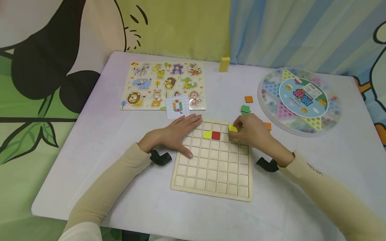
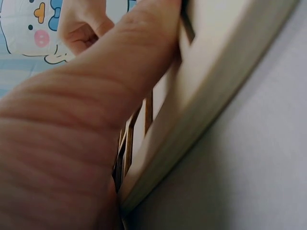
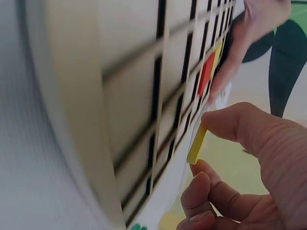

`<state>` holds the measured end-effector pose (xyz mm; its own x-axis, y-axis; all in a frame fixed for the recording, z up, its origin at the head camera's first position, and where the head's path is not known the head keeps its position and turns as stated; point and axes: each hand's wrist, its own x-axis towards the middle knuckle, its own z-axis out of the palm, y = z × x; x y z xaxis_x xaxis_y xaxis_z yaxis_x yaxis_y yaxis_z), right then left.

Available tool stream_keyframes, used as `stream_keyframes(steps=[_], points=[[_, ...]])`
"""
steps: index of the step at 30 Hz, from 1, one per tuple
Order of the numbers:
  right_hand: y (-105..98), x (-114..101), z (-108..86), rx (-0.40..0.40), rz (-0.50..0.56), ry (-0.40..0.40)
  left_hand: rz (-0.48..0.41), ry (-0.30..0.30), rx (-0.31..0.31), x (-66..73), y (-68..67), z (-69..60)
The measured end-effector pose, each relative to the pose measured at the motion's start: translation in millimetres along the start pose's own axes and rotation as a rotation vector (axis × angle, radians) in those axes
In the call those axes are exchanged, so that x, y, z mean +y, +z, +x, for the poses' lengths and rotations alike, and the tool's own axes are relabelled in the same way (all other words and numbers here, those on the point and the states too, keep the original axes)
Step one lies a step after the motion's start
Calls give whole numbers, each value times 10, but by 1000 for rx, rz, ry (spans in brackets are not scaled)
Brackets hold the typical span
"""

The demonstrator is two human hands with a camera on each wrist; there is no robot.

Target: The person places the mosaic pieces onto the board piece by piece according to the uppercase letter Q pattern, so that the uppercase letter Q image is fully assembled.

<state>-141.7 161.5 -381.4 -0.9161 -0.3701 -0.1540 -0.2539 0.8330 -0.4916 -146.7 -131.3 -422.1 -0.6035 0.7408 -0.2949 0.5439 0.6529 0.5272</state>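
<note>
From my remote station, the head view shows me the left hand (image 1: pixel 179 132) laid flat over the upper left edge of the grid board (image 1: pixel 212 175), fingers straight, thumb spread wide. The right hand (image 1: pixel 253 131) pinches a yellow piece (image 1: pixel 232 128) at the board's upper right corner. I find a yellow curved tile (image 1: pixel 207 134) and a red square (image 1: pixel 215 135) in neighbouring cells. A pattern card (image 1: pixel 178 107) overlaps the animal puzzle (image 1: pixel 163 82) beyond; green pieces (image 1: pixel 245 109) lie on the table (image 1: pixel 141 207) near the right hand. In the left wrist view I note the thumb along the board's border, its tip out of frame. In the right wrist view I see thumb and fingertip narrowed on the yellow piece's edges; whether it touches the board I cannot tell.
</note>
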Motion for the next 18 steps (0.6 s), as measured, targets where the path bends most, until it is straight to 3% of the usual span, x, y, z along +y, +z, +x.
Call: stream_keyframes(steps=[8,18], points=[[190,-124,-96,10,-13,-15,-13,-2,5,13,-6,-12],[260,-125,-99,-3,-18,-10,-17,-8,2,17,1,-7]])
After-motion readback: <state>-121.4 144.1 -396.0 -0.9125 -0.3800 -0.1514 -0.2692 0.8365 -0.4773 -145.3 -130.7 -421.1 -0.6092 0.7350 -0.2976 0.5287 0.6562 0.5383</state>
